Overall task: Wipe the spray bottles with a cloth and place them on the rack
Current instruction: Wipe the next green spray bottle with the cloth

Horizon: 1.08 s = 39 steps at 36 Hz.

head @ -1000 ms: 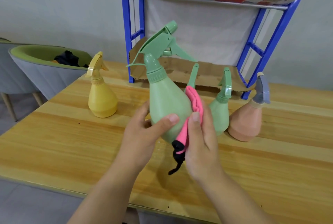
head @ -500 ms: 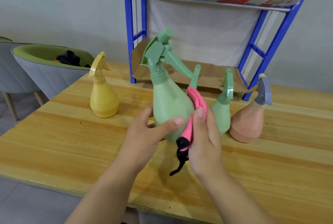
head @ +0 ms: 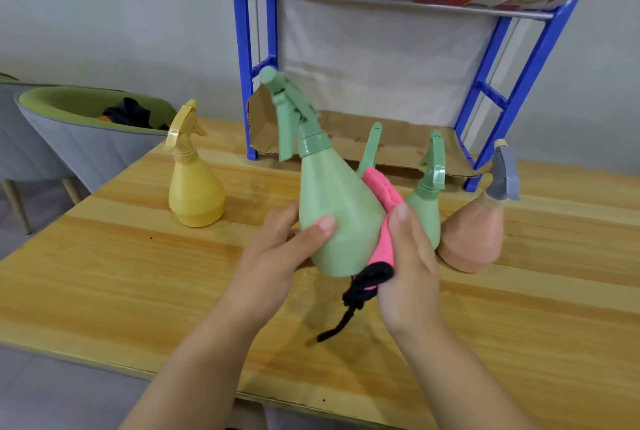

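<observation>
My left hand (head: 277,253) grips the lower body of a green spray bottle (head: 334,208), held above the table and tilted with its nozzle to the upper left. My right hand (head: 408,267) presses a pink cloth (head: 382,218) with a black cord (head: 353,298) against the bottle's right side. Standing on the table are a yellow bottle (head: 194,183) at the left, a second green bottle (head: 427,201) just behind my right hand, and a peach bottle with a grey trigger (head: 474,225) at the right. Another green trigger (head: 370,145) shows behind the held bottle. The blue rack (head: 244,83) stands at the back.
The rack's shelves are lined with cardboard (head: 391,138), and the lower shelf sits at table level behind the bottles. A grey and green chair (head: 79,138) with dark items on it stands left of the wooden table (head: 104,273).
The held green bottle has turned in my left hand, so its nozzle now points up and left instead of right. My right hand keeps the cloth against the bottle's side.
</observation>
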### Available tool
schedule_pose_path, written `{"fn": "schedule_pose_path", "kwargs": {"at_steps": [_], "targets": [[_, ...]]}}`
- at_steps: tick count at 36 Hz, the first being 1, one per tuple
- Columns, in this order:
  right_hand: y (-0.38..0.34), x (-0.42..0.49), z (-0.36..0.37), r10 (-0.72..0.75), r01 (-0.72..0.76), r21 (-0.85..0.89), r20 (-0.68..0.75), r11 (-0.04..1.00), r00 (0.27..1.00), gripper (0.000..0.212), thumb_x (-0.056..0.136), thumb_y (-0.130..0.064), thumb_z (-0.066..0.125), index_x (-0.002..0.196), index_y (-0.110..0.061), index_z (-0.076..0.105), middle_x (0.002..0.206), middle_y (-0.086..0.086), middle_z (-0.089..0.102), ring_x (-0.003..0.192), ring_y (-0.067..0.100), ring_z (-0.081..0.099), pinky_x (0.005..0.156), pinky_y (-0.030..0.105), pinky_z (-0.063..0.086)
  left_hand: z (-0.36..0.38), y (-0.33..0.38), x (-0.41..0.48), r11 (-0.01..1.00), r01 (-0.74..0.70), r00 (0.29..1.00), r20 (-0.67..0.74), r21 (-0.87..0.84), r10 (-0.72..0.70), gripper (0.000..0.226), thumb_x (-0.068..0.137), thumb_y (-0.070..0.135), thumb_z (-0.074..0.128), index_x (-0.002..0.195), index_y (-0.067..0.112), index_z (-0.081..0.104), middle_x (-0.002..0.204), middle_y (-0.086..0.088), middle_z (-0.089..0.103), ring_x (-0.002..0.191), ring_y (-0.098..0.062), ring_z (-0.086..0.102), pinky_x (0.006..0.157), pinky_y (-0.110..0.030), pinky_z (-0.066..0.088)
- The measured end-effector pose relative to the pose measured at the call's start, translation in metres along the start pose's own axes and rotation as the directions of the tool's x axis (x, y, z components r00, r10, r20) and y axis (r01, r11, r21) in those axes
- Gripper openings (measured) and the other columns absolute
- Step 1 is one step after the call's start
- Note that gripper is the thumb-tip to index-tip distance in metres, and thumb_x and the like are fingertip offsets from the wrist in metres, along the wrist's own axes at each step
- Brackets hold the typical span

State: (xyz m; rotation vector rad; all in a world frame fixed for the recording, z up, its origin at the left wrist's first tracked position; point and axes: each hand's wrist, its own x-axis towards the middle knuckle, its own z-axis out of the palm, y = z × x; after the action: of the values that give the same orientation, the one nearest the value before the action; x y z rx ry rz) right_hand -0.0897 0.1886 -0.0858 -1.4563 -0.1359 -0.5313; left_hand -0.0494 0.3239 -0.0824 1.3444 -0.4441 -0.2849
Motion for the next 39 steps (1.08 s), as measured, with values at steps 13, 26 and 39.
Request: {"fn": "schedule_pose_path", "kwargs": {"at_steps": [13,26,39], "targets": [[-0.002,0.002,-0.016,0.050,-0.049,-0.017,0.027,0.999,0.998,0.031,0.102,-0.016,0.028,0.108,-0.020,0.058,0.083,-0.028,0.071,0.084,-0.015,0.064,0.070,0.001,0.045,0.000,0.003,-0.001,0.944,-0.031,0.998,0.039,-0.328,0.046,0.071,0.057,0.030,0.086,0.121,0.017,0.059,0.119,-0.009,0.066,0.107,-0.026,0.065,0.081,-0.036,0.057],[0.007,0.006,-0.009,-0.087,0.087,-0.318,0.014,0.944,0.996,0.042,0.094,-0.046,0.034,0.128,-0.032,0.055,0.126,-0.004,0.058,0.123,0.010,0.052,0.108,0.040,0.039,0.003,0.001,0.001,0.989,-0.040,0.999,-0.035,-0.140,0.036,0.047,0.065,0.032,0.076,0.111,0.028,0.066,0.109,-0.006,0.071,0.100,-0.025,0.069,0.073,-0.032,0.056],[-0.019,0.027,-0.005,-0.253,0.310,-0.524,0.179,0.793,0.951,0.045,0.089,-0.035,0.055,0.133,-0.023,0.053,0.142,-0.005,0.041,0.131,0.005,0.040,0.109,0.019,0.033,0.002,-0.008,-0.003,0.992,-0.122,0.992,-0.020,0.031,0.123,0.045,0.063,0.026,0.078,0.106,0.035,0.069,0.104,-0.001,0.072,0.094,-0.017,0.069,0.076,-0.029,0.055]]}}
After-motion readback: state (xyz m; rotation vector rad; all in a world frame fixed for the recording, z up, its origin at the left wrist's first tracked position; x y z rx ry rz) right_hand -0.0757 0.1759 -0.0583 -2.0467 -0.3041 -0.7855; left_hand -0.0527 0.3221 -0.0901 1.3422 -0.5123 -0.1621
